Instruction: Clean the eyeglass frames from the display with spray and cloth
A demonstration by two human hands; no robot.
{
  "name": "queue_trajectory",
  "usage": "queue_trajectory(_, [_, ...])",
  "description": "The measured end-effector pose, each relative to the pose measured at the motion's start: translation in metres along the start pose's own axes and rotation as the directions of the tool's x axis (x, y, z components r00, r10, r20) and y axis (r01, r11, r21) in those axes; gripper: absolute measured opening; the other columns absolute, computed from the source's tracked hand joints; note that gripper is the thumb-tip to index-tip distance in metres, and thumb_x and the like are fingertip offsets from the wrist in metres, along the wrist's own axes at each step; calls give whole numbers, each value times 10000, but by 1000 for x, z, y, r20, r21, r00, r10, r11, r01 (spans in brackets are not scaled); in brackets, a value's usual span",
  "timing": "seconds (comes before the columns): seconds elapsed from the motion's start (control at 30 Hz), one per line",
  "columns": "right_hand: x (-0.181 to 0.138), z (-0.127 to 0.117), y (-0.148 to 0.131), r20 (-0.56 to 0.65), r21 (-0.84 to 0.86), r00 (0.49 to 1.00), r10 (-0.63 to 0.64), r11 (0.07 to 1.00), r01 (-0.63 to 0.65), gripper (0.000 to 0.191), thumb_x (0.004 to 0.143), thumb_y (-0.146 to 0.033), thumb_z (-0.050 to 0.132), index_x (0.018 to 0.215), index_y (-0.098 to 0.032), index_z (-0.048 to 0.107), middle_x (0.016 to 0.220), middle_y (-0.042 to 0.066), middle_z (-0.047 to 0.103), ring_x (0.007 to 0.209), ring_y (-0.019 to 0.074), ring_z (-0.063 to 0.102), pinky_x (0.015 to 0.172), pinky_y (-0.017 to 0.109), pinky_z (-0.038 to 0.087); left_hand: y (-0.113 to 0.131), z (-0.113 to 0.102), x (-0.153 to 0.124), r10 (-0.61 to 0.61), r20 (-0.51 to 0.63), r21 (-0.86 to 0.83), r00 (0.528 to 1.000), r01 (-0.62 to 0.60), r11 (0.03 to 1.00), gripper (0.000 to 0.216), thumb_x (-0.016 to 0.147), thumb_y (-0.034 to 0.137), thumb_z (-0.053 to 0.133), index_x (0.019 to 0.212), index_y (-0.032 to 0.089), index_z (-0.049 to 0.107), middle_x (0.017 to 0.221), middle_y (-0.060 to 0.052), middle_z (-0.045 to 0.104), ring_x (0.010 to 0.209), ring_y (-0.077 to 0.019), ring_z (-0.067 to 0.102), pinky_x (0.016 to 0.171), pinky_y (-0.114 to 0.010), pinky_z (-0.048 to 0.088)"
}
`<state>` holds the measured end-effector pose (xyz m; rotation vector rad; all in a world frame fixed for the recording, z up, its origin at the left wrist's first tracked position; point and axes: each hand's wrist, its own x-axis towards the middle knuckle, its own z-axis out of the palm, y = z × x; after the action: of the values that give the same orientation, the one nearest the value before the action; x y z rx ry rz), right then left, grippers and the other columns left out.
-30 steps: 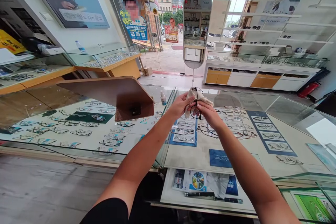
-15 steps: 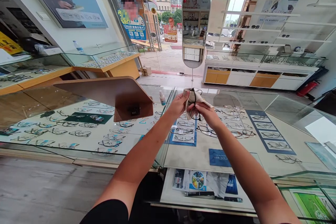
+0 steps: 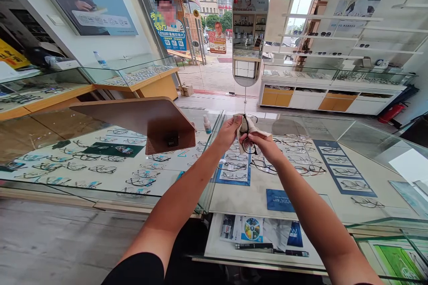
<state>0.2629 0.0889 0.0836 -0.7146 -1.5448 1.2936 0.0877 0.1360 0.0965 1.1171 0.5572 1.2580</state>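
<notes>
Above the glass display counter [image 3: 240, 200], both hands are closed on a dark-framed pair of eyeglasses [image 3: 254, 148] and a pale beige cloth [image 3: 266, 134]. My left hand [image 3: 229, 132] grips the cloth and the upper part of the eyeglasses, fingers pinched. Lower and to the right, my right hand [image 3: 263, 141] pinches the cloth against the frame near a lens. The eyeglasses are held upright on edge, and the cloth covers part of them. A small white spray bottle [image 3: 207, 124] stands on the counter just left of my left hand.
Rows of eyeglasses [image 3: 102, 169] lie under the glass. A brown tilted panel [image 3: 170, 124] stands on the left counter. An oval mirror [image 3: 250, 33] rises beyond my hands. Pens [image 3: 254, 246] and leaflets lie on the shelf [image 3: 214, 245] below the near edge.
My hands and the eyeglasses have dropped very slightly, and the cloth has shifted a little between the fingers. Both hands keep their grip.
</notes>
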Motion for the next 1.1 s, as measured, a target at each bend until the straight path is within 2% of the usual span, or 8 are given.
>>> queue_trajectory(0.1, [2,-4,-1,-39,61,999,10,998,-8,365,958,-564,727,981,-228,868,991,74,789,884,233,618,847,388,491,5,-2,-2,-28,62,-40,998,31,999,519,734,541,996,978,175,719,786,3,690,689,-135,664,674,-277,554])
queue_trajectory(0.23, [3,-3,1,-55,74,998,-13,997,17,329,926,-551,757,920,-235,850,935,68,770,864,234,621,807,381,487,3,2,-7,-4,172,-9,985,5,1000,525,732,487,1013,1034,182,710,633,61,577,509,-88,513,547,-257,477])
queue_trajectory(0.33, [2,1,3,-49,8,998,-37,999,37,308,934,-524,759,938,-232,856,954,52,776,874,228,614,834,374,480,-3,5,-5,49,125,1,991,-49,999,502,793,596,946,911,179,693,564,70,532,426,-66,417,458,-242,397])
queue_trajectory(0.47, [2,-1,3,-35,-2,999,-6,1000,6,353,944,-547,751,1002,-225,883,1012,54,799,895,221,604,859,365,464,-7,3,1,38,39,-78,999,-34,996,604,728,705,941,820,167,682,594,42,588,474,-86,513,490,-241,462])
queue_trajectory(0.6, [5,-7,3,-123,114,992,40,993,-26,352,882,-564,801,967,-235,895,958,61,805,837,209,585,772,352,439,-3,4,-2,-29,67,-161,997,40,986,589,658,511,1051,1008,160,735,791,10,711,613,-100,626,604,-240,551])
queue_trajectory(0.7, [6,-6,5,-184,165,982,29,986,2,279,798,-511,880,889,-248,879,882,46,785,792,205,584,717,347,425,-2,8,-7,-18,87,-138,996,30,990,602,655,425,1065,1092,172,737,821,21,714,623,-90,628,608,-228,558])
queue_trajectory(0.9, [3,6,12,-147,92,989,-13,995,27,258,818,-481,891,931,-249,890,945,44,810,837,220,615,799,378,482,-9,12,-3,-16,-126,-119,992,1,993,597,688,644,989,892,162,702,697,30,674,559,-96,623,490,-207,483])
queue_trajectory(1.1, [3,0,1,-133,145,991,13,989,6,329,868,-561,850,981,-256,898,981,54,805,750,177,533,701,345,440,-7,3,6,-43,-130,-206,991,15,978,556,775,633,947,960,154,734,795,-41,766,830,-222,778,716,-311,631])
